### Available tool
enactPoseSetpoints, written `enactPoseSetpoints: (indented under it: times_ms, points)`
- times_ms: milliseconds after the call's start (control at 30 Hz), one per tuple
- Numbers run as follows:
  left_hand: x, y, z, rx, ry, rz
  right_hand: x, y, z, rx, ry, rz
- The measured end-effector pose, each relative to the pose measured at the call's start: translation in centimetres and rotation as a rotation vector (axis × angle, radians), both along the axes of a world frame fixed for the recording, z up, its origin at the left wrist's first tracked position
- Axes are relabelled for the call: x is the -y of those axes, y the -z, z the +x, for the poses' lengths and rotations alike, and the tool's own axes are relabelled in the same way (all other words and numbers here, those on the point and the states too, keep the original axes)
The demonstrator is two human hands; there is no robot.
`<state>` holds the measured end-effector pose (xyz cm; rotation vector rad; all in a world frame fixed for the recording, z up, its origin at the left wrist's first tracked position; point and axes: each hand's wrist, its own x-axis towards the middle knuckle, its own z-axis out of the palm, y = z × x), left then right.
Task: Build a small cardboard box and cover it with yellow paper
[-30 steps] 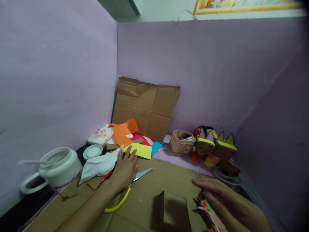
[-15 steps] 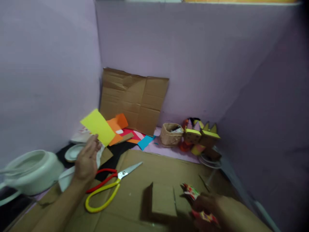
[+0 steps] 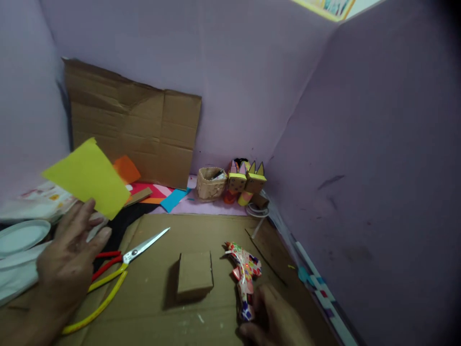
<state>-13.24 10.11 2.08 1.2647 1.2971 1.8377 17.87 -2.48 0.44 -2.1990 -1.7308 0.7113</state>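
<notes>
A sheet of yellow paper point(image 3: 88, 175) is raised at the left, its lower edge at the fingers of my left hand point(image 3: 72, 257), which holds it. Under that hand lie scissors point(image 3: 135, 252) with red and yellow handles, blades pointing away to the right. A small cardboard box point(image 3: 195, 274) stands mid-board. To its right a glue gun point(image 3: 245, 269) with a colourful pattern rests on its side, a small red light showing. My right hand point(image 3: 279, 319) is beside the end of its handle, thumb and forefinger apart.
A cardboard sheet point(image 3: 216, 230) covers the work surface; another cardboard piece point(image 3: 133, 120) leans on the back wall. Behind are a woven basket point(image 3: 211, 185), crowned cardboard figures point(image 3: 247, 180) and blue paper point(image 3: 175, 198). A white lid point(image 3: 23, 235) lies left.
The view has swung right. My right hand has slid back off the glue gun, which now lies uncovered. My left hand still has the yellow paper, now nearer the camera.
</notes>
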Motion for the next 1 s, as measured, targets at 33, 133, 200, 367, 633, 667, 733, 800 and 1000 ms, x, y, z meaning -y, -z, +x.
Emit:
enactPoseSetpoints:
  times_ms: [33,133,200,367,633,667,733,800,1000]
  points:
    - [0.2,-0.1,0.5,0.056,0.028,-0.056,-0.2,0.5,0.1,-0.016,-0.007,0.027]
    - [0.9,-0.4,1.4,0.273,0.144,-0.158,-1.3,2.0,1.1,0.028,0.003,0.175]
    - [1.1,-0.8,1.8,0.405,0.217,-0.131,-2.2,2.4,1.8,0.054,0.013,0.224]
    - [1.9,-2.3,2.6,0.698,0.484,-0.149,-3.5,-0.4,1.0,-0.074,0.093,0.453]
    - [6.4,-2.8,5.2,0.759,0.709,-0.109,-4.8,-6.3,-7.8,-1.224,0.092,0.193]
    - [7.0,-2.6,5.6,0.749,0.732,-0.106,-5.1,-6.4,-8.5,-1.252,0.094,0.199]
    - [8.0,-2.4,6.0,0.713,0.753,-0.115,-5.7,-6.4,-9.0,-1.27,0.127,0.271]
    - [8.2,-2.3,5.9,0.673,0.713,-0.136,-6.1,-6.2,-8.6,-1.276,0.155,0.334]
    - [5.5,-3.0,3.9,0.728,0.45,-0.288,-6.5,-5.0,-6.0,-1.271,0.017,0.168]
